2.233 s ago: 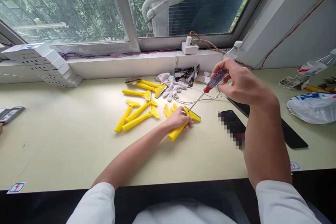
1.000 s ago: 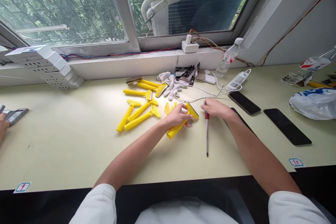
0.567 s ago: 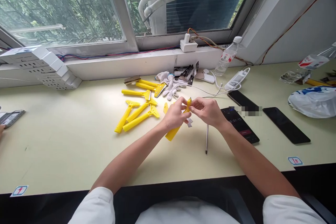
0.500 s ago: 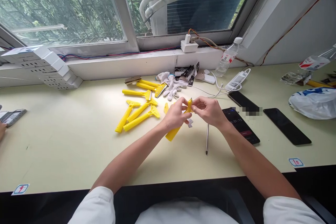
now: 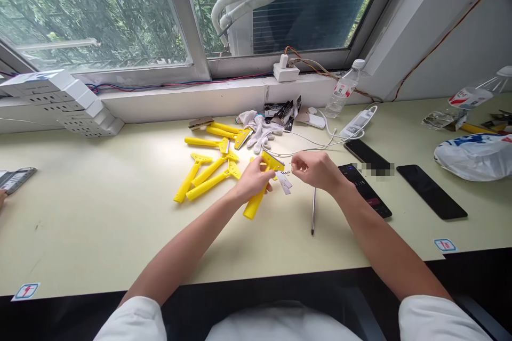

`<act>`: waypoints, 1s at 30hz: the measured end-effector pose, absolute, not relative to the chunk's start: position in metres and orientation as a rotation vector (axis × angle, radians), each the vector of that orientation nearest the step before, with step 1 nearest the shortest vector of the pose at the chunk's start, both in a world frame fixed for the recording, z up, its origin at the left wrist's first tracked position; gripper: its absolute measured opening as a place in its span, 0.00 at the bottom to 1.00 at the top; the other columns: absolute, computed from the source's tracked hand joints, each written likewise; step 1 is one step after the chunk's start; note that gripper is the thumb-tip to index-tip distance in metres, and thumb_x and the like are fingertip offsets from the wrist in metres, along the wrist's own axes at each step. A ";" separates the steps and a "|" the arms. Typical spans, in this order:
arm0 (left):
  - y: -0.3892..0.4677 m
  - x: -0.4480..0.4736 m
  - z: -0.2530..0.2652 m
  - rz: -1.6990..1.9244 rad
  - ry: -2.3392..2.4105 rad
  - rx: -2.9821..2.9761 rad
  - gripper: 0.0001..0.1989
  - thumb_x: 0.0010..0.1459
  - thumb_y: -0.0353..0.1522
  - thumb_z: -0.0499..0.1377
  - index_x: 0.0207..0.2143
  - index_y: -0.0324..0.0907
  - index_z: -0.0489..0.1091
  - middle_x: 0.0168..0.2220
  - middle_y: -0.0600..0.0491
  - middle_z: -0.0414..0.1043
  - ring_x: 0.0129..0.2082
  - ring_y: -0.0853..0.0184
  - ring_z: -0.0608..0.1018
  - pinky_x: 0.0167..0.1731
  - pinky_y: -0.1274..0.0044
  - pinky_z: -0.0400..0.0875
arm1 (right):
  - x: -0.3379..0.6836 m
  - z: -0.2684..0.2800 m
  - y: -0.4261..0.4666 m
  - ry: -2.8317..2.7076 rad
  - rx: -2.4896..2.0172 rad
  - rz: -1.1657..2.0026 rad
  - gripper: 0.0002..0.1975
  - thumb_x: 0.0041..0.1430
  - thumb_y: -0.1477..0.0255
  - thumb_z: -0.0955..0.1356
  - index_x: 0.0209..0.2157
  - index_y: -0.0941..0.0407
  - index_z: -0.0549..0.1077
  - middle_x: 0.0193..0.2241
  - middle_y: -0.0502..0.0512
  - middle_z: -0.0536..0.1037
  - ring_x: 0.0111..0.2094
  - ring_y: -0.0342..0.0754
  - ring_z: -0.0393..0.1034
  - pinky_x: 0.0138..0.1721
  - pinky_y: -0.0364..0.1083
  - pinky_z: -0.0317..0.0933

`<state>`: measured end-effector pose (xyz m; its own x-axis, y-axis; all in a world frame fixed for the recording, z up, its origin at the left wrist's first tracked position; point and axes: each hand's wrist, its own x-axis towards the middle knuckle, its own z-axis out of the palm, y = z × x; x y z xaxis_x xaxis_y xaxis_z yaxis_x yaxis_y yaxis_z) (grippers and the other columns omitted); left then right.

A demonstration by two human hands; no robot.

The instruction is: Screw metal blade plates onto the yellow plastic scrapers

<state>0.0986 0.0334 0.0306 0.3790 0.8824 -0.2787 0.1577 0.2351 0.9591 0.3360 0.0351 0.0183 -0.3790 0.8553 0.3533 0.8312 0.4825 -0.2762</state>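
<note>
- The left hand (image 5: 253, 181) is wrapping its fingers firmly around a yellow plastic scraper (image 5: 255, 202), which is tilting above the cream-coloured tabletop (image 5: 120, 234), its wide head pointing up and away and its round handle slanting down toward the person
- The right hand (image 5: 318, 170) is hovering just beside the scraper's head, apart from it, with the fingers curling inward and the thumb lying close to the fingertips; whether they are pinching something tiny is impossible to tell
- Flat grey metal blades (image 5: 285, 184) are lying on the tabletop between the two hands, with tiny metal pieces (image 5: 285, 172) scattering just behind them
- A thin steel screwdriver shaft (image 5: 313, 213) is extending toward the person from under the right hand, which is hiding its upper end
- Several yellow plastic scrapers (image 5: 212, 173) are lying in a loose cluster to the left of the held one, some overlapping
- A white knitted glove (image 5: 260, 130) is resting behind them, near black printed packets (image 5: 283, 113)
- Flat black phones (image 5: 432, 192) are lying to the right, one of them showing digits
- At the far left edge, another person's fingers (image 5: 2, 198) are appearing beside a flat grey object (image 5: 18, 180)
</note>
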 end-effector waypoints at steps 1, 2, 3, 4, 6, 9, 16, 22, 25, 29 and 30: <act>0.031 0.091 0.029 0.662 1.069 1.197 0.17 0.56 0.30 0.64 0.48 0.41 0.67 0.47 0.46 0.79 0.20 0.74 0.76 0.19 0.79 0.68 | 0.336 0.016 0.039 -2.306 -1.516 0.109 0.05 0.63 0.73 0.68 0.36 0.54 0.77 0.31 0.54 0.83 0.33 0.49 0.76 0.36 0.46 0.62; 0.027 0.084 0.027 0.653 1.039 1.142 0.16 0.56 0.31 0.64 0.47 0.39 0.69 0.47 0.44 0.79 0.20 0.74 0.74 0.19 0.79 0.68 | 0.336 0.014 0.044 -2.323 -1.612 0.140 0.05 0.63 0.73 0.68 0.36 0.54 0.77 0.31 0.54 0.83 0.33 0.50 0.76 0.35 0.46 0.60; 0.021 0.076 0.025 0.649 1.011 1.087 0.15 0.56 0.31 0.63 0.47 0.39 0.70 0.48 0.44 0.79 0.20 0.76 0.73 0.20 0.79 0.68 | 0.336 0.011 0.048 -2.340 -1.673 0.164 0.05 0.63 0.73 0.68 0.36 0.54 0.78 0.31 0.54 0.83 0.33 0.50 0.76 0.35 0.46 0.58; 0.016 0.069 0.022 0.666 0.997 1.036 0.15 0.56 0.31 0.64 0.46 0.38 0.71 0.48 0.44 0.79 0.20 0.77 0.72 0.21 0.79 0.69 | 0.335 0.008 0.052 -2.355 -1.702 0.187 0.05 0.63 0.73 0.68 0.36 0.53 0.78 0.31 0.54 0.84 0.33 0.51 0.76 0.34 0.47 0.58; 0.003 0.056 0.015 0.689 0.993 0.951 0.14 0.54 0.32 0.66 0.43 0.38 0.72 0.46 0.46 0.79 0.21 0.77 0.71 0.21 0.80 0.68 | 0.336 0.005 0.056 -2.356 -1.741 0.224 0.06 0.65 0.71 0.68 0.36 0.52 0.80 0.33 0.54 0.85 0.36 0.51 0.78 0.36 0.46 0.58; -0.012 0.043 0.005 0.710 0.953 0.885 0.13 0.54 0.35 0.67 0.39 0.39 0.72 0.42 0.50 0.76 0.19 0.77 0.70 0.18 0.79 0.66 | 0.344 0.008 0.054 -2.234 -1.897 0.194 0.11 0.71 0.67 0.65 0.42 0.53 0.80 0.39 0.60 0.85 0.41 0.55 0.79 0.39 0.48 0.60; -0.023 0.040 -0.002 0.743 0.871 0.897 0.12 0.57 0.38 0.66 0.34 0.40 0.69 0.26 0.55 0.74 0.14 0.76 0.69 0.18 0.80 0.63 | 0.368 0.020 0.043 -1.637 -2.216 0.760 0.14 0.51 0.61 0.77 0.32 0.56 0.75 0.27 0.61 0.80 0.33 0.56 0.75 0.31 0.48 0.60; -0.027 0.047 -0.005 0.741 0.890 0.954 0.15 0.57 0.41 0.68 0.39 0.41 0.71 0.21 0.60 0.68 0.15 0.74 0.66 0.15 0.81 0.63 | 0.360 0.078 0.032 -1.276 -1.368 1.075 0.16 0.58 0.55 0.70 0.39 0.51 0.70 0.25 0.47 0.75 0.17 0.41 0.56 0.16 0.42 0.47; -0.029 0.049 -0.008 0.750 0.899 0.981 0.17 0.58 0.42 0.69 0.41 0.40 0.72 0.21 0.61 0.65 0.17 0.74 0.65 0.14 0.81 0.65 | 0.341 0.106 0.018 -1.115 -0.920 0.867 0.11 0.59 0.60 0.72 0.38 0.50 0.71 0.23 0.48 0.78 0.16 0.44 0.61 0.12 0.42 0.48; -0.029 0.049 -0.008 0.749 0.907 0.990 0.16 0.59 0.41 0.68 0.42 0.40 0.72 0.21 0.61 0.64 0.17 0.74 0.64 0.14 0.81 0.65 | 0.309 0.109 0.002 -1.185 -0.798 0.640 0.13 0.61 0.60 0.75 0.40 0.49 0.71 0.23 0.49 0.80 0.24 0.51 0.76 0.14 0.44 0.61; -0.029 0.049 -0.008 0.748 0.913 0.987 0.16 0.59 0.41 0.68 0.42 0.40 0.72 0.21 0.61 0.64 0.17 0.74 0.64 0.13 0.81 0.65 | 0.303 0.105 -0.001 -1.203 -0.780 0.616 0.14 0.62 0.59 0.76 0.40 0.49 0.71 0.23 0.48 0.80 0.24 0.51 0.77 0.15 0.44 0.63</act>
